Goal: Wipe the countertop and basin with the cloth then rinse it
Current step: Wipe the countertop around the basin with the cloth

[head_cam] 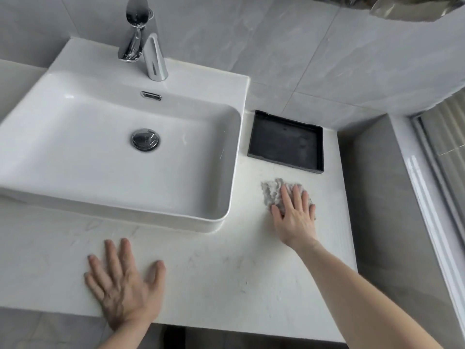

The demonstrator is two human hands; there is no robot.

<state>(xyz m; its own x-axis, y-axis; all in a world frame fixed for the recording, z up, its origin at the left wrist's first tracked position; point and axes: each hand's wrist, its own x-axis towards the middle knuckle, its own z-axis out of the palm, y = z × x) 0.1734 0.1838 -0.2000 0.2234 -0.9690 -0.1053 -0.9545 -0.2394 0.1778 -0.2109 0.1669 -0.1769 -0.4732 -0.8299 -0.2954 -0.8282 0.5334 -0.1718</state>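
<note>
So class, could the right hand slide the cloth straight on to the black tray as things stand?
Probably yes: only bare countertop lies between the cloth under the right hand and the black tray.

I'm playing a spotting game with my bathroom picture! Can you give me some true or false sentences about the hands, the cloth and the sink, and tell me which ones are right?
1. The right hand presses the cloth flat on the countertop. True.
2. The cloth is lying inside the basin. False: it is on the countertop, right of the basin.
3. The left hand rests flat on the countertop with its fingers spread. True.
4. Water is running from the faucet. False: no water is coming out.
5. The black tray sits beyond the cloth, near the wall. True.
6. The black tray is full of soap bottles. False: nothing stands in it.
</note>
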